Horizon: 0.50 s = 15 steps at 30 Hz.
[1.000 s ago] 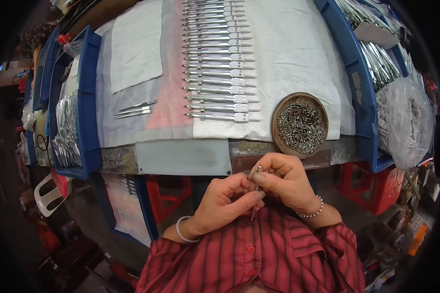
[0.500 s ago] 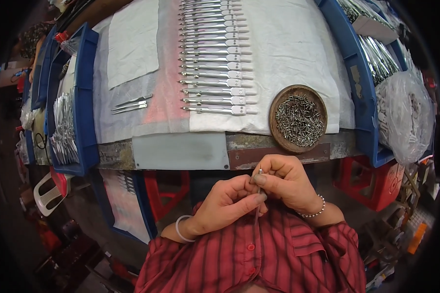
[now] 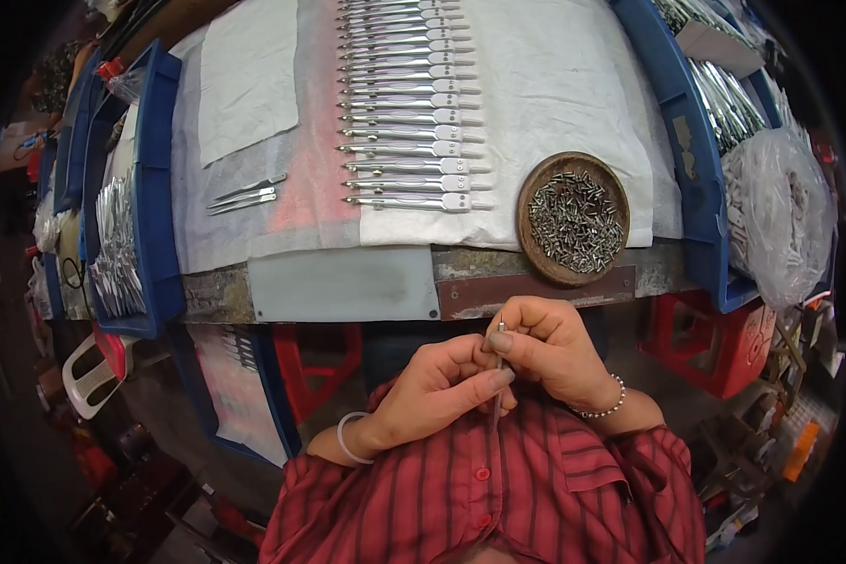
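Left hand [image 3: 449, 378] and right hand [image 3: 547, 350] pinch a slim rod [image 3: 501, 326], lower centre of frame. Rod silvery at tip, middle hidden.

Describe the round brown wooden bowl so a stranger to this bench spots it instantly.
On the workbench, find the right-hand blue plastic tray. Left of it, at the front edge of the white cloth, beyond the person's right hand, sits the brown wooden bowl. Its round rim and heap of tiny silvery metal pieces set it apart from the slender silver tools further left.
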Available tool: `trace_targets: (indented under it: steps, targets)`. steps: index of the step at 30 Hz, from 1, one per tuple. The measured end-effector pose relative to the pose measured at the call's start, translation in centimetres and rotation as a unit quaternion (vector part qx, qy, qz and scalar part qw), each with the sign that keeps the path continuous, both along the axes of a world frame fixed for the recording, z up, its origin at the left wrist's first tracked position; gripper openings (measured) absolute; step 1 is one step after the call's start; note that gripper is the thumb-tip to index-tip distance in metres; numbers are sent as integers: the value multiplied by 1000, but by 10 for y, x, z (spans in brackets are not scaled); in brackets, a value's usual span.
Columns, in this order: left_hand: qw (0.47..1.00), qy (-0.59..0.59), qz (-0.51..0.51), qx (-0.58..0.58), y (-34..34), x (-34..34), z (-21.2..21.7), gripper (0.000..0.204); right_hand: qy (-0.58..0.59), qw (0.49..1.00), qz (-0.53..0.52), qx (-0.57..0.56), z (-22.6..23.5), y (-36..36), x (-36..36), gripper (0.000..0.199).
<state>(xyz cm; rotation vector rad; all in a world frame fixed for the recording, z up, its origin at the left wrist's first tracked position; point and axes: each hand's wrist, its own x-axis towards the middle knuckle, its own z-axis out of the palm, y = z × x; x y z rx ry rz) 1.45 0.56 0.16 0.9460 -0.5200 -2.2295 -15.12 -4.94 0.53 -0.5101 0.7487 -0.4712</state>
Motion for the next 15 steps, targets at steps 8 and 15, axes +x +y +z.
trace_targets:
  steps: [8, 15]
  targets:
    - [999, 0, -36, -8, -9, -12, 0, 14, 0, 999, -50, -21, -3, 6, -15, 9]
    - [996, 12, -71, -49, -33, -30, 7, 14, 18, 993, -98, -70, 2, -1, -35, 9]
